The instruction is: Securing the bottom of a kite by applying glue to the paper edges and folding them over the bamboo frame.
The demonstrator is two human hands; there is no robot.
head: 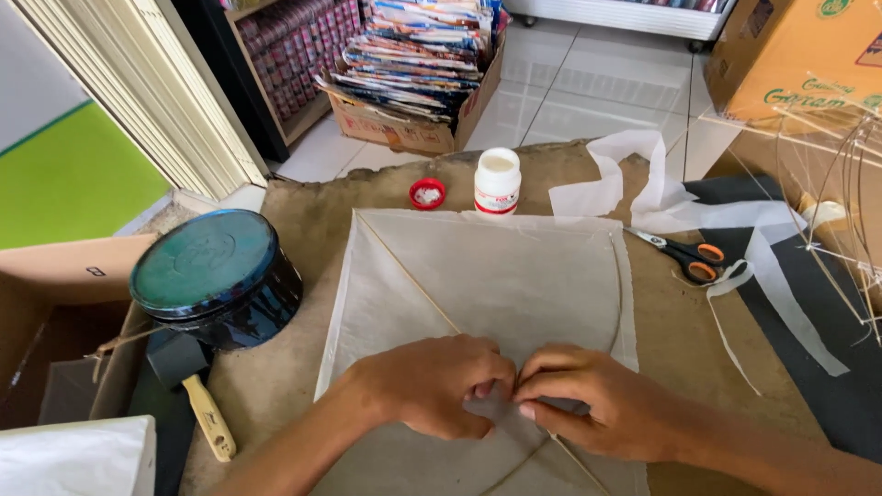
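Both grips pinched on the thin white paper point(501, 276): left hand point(432, 386) and right hand point(588, 404) meet over the bamboo stick point(413, 285) crossing. Next wants a firm, careful press.

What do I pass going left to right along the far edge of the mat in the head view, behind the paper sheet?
Red cap → white glue bottle → loose white paper strips → scissors with orange-lined handles, which lie a little nearer than the rest.
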